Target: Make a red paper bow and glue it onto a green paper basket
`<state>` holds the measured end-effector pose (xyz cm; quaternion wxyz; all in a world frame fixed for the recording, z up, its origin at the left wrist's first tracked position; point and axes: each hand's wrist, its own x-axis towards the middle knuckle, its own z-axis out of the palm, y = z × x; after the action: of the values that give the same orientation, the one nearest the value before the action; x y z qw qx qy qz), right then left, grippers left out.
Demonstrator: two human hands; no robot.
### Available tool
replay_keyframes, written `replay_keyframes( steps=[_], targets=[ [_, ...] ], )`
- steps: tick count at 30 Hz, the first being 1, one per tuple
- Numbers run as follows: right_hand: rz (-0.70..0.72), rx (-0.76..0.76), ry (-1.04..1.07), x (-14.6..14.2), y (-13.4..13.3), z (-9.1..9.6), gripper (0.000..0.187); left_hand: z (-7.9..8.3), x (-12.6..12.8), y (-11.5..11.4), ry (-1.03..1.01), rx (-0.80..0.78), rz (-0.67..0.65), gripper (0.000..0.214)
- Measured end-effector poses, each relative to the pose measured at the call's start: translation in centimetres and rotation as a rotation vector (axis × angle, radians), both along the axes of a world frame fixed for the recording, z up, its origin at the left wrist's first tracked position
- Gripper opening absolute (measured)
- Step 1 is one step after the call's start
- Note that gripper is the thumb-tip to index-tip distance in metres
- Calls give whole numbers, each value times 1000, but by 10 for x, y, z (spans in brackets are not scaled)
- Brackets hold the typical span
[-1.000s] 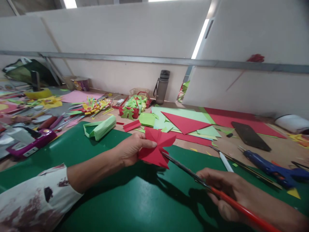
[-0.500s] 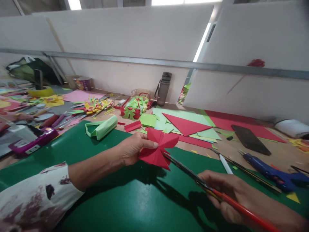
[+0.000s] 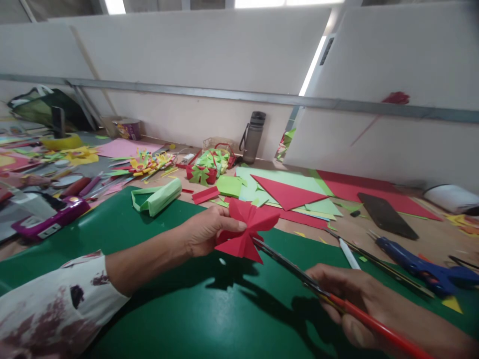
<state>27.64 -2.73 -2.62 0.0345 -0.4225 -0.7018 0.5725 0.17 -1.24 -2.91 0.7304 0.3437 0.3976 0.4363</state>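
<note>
The left hand (image 3: pixel 207 232) pinches a red paper cutout (image 3: pixel 245 244) at its three o'clock, above the green mat (image 3: pixel 175 319). The right hand (image 3: pixel 361 286), toward the cutout's four o'clock, grips a red-handled tool (image 3: pixel 339 302). The paper looks light, easily creased; best pinched near its centre.

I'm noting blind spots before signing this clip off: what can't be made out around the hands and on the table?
All in the head view:
- Left hand: most fingers, hidden behind the red paper.
- Red-handled tool: far end of its handle, cut off by the bottom edge; exact contact of its tip with the paper, too small.
- Purple device: label print, too small and blurred.
</note>
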Motion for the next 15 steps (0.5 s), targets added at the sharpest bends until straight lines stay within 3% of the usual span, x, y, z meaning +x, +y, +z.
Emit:
replay_keyframes(
  steps=[7,15],
  targets=[
    [-14,-85,-23,-5,-4,4,23,-7,0,-1,-102,4,-74,31],
    [-30,-117,-76,-14,-5,12,29,-12,1,-1,-159,15,-82,35]
  ],
)
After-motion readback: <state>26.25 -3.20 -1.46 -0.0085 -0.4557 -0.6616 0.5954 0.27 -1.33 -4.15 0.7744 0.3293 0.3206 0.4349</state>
